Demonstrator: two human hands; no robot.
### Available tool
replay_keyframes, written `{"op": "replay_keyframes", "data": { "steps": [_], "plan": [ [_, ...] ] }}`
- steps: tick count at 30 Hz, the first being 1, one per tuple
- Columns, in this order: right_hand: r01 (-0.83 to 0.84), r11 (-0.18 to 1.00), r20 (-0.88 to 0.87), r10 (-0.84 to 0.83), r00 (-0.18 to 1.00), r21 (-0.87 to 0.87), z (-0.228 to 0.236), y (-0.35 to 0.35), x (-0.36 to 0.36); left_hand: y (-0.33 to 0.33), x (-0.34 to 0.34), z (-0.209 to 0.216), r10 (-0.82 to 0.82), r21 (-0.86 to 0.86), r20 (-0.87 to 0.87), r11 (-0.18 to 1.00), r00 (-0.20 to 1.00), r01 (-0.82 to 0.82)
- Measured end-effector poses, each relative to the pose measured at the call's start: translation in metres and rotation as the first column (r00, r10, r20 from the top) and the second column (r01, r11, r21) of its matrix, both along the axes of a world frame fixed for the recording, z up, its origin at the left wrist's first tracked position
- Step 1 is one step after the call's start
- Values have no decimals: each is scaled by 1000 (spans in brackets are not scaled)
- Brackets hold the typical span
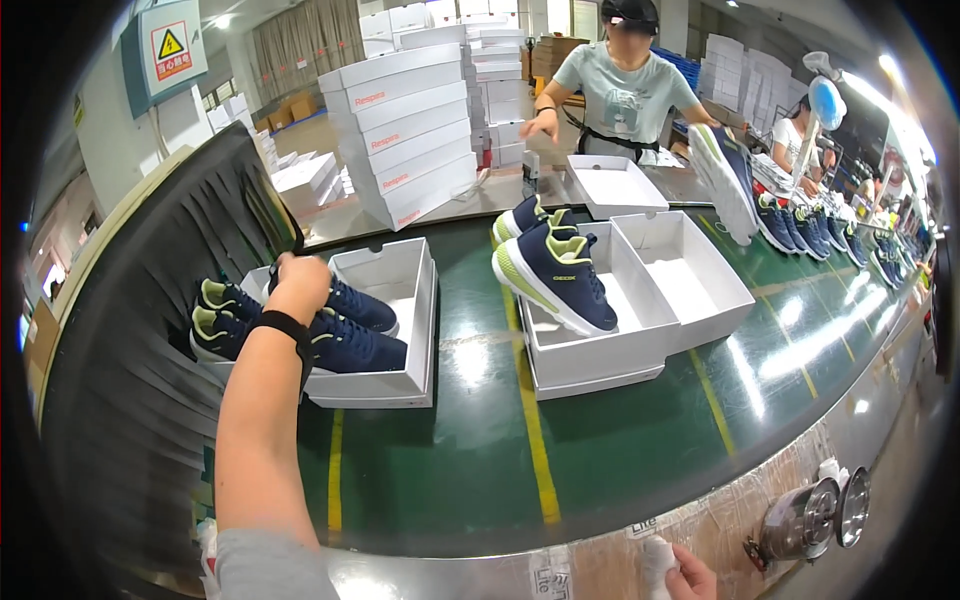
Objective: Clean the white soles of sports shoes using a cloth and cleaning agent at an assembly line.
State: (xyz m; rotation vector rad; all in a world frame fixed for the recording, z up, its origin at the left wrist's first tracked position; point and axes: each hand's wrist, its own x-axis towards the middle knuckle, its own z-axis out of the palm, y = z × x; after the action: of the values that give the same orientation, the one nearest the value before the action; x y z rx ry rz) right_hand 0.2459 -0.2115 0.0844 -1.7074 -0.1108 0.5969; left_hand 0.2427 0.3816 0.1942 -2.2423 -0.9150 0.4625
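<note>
My left hand [301,283], with a black band on the wrist, is over the open white shoebox [425,300] at the left. Its fingers are curled in beside navy sneakers with lime linings; what they grip is hidden. Two navy sneakers [365,345] lie in this box, and another pair [222,310] is just left of my forearm, by the dark strip curtain. At the lower edge my right hand [692,576] is closed against a white, crumpled, roll-like thing [658,560]. Further right, an open shoebox [600,350] bears a pair of navy sneakers [560,270], tilted across its left rim.
A green conveyor belt [470,450] with yellow lines runs across. Dark strip curtains [150,330] hang at the left. Stacked white shoeboxes [400,140] stand behind. Across the belt, a co-worker [625,90] holds a sneaker [725,180]. A metal pot [800,520] sits lower right.
</note>
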Motion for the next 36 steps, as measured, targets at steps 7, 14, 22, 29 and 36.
{"op": "replay_keyframes", "data": {
  "steps": [7,14,22,29,36],
  "plan": [
    [31,993,-119,-18,993,111,-28,-2,13,-126,161,16,-454,-151,661,699,597,699],
    [188,971,-266,-144,953,148,-60,-26,16,-146,255,-32,-379,-166,268,887,885,431],
    [199,978,-254,-179,950,55,-47,-36,29,-128,270,-70,-587,103,200,809,785,579],
    [168,958,232,-222,947,233,19,-92,30,-153,198,31,-634,285,417,771,651,569],
    [573,802,942,-39,334,-170,89,-197,66,-223,86,102,-853,596,279,515,442,617]
  ]
}}
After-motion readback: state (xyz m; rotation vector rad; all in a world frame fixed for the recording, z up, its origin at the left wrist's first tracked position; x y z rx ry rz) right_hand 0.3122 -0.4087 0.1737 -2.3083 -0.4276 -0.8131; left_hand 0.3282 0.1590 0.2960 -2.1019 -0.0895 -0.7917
